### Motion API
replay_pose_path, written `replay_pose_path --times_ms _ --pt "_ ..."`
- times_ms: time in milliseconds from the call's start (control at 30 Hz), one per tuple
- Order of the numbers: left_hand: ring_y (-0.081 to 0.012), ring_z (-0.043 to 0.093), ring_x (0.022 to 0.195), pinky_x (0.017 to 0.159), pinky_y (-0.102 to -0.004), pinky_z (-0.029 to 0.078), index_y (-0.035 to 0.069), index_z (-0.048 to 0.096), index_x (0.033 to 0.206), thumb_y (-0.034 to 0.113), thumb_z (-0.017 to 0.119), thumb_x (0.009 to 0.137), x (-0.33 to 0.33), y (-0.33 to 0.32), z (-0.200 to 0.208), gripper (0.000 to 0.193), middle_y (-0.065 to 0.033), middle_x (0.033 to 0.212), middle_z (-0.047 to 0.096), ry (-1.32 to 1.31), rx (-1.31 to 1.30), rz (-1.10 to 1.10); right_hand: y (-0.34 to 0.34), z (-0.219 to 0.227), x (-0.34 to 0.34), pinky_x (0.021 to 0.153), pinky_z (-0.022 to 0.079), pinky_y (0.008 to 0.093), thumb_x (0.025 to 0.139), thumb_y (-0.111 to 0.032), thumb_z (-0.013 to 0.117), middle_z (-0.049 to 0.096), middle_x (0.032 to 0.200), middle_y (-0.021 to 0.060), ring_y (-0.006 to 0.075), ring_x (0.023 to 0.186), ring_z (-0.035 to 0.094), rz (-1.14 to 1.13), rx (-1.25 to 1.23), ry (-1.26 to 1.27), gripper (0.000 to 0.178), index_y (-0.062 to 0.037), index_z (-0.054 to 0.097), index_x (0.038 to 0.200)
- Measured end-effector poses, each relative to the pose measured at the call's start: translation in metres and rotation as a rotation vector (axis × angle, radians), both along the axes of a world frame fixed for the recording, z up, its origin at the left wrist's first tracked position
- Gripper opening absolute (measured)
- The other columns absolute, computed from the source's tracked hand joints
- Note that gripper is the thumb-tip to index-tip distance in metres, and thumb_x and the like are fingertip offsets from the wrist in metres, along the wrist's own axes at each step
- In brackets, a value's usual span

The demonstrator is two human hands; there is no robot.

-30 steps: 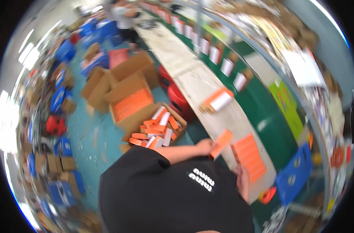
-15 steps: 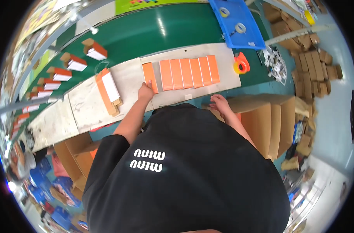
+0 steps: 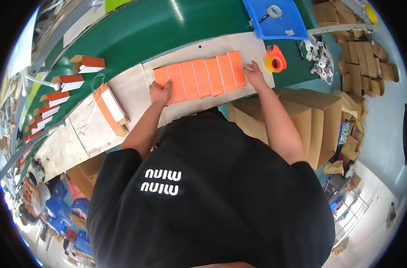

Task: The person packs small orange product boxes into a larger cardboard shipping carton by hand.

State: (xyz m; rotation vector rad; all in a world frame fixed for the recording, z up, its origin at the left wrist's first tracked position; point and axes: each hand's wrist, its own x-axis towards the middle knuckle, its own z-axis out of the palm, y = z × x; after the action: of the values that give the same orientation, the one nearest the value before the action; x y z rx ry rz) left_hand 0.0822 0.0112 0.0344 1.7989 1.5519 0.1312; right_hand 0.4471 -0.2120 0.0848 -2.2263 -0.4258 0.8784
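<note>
Your left hand point(image 3: 160, 93) grasps the near end of the leftmost box in the row of orange boxes point(image 3: 200, 79), seven laid side by side on the pale worktop point(image 3: 134, 85); lining-up appears largely done, though the far edges are stepped. Your right hand point(image 3: 255, 76) is partly open just beside the row's right end, contact indeterminable; farther right, the tape dispenser point(image 3: 275, 60) lies unheld.

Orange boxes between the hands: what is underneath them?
The orange boxes rest on a pale worktop, its surface visible around them. The part directly beneath them is covered and cannot be seen.
</note>
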Motion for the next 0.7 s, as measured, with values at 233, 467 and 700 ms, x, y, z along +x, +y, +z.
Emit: replay_pose_path --times_ms 233,467,700 --pt "-0.0312 0.067 0.115 0.093 -0.0437 0.058 0.002 0.055 0.137 0.046 0.086 0.082 -0.003 -0.012 -0.001 0.077 -0.0201 0.132 0.063 -0.168 -0.385 0.271 0.020 -0.062 -0.003 0.097 0.054 0.0388 0.086 -0.045 0.081 0.064 0.122 0.0214 0.0350 0.113 0.065 0.337 -0.162 -0.342 0.070 0.0023 0.056 0.131" --pt "-0.0266 0.069 0.109 0.093 -0.0397 0.058 -0.007 0.049 0.141 0.035 0.088 0.085 0.009 -0.058 0.021 0.080 -0.0179 0.125 0.068 -0.178 -0.533 0.395 -0.033 -0.059 0.015 0.095 0.055 0.0391 0.080 -0.038 0.089 0.067 0.120 0.0169 0.0264 0.110 0.067 0.033 0.123 0.305 0.070 0.0020 0.055 0.127" --pt "-0.0279 0.070 0.111 0.097 -0.0419 0.056 -0.006 0.063 0.128 0.034 0.083 0.090 0.019 -0.075 0.037 0.059 -0.0176 0.123 0.071 -0.344 -0.802 0.504 -0.062 -0.025 0.029 0.095 0.055 0.0385 0.081 -0.038 0.089 0.068 0.121 0.0156 0.0239 0.109 0.067 0.035 0.000 0.314 0.072 0.0028 0.055 0.130"
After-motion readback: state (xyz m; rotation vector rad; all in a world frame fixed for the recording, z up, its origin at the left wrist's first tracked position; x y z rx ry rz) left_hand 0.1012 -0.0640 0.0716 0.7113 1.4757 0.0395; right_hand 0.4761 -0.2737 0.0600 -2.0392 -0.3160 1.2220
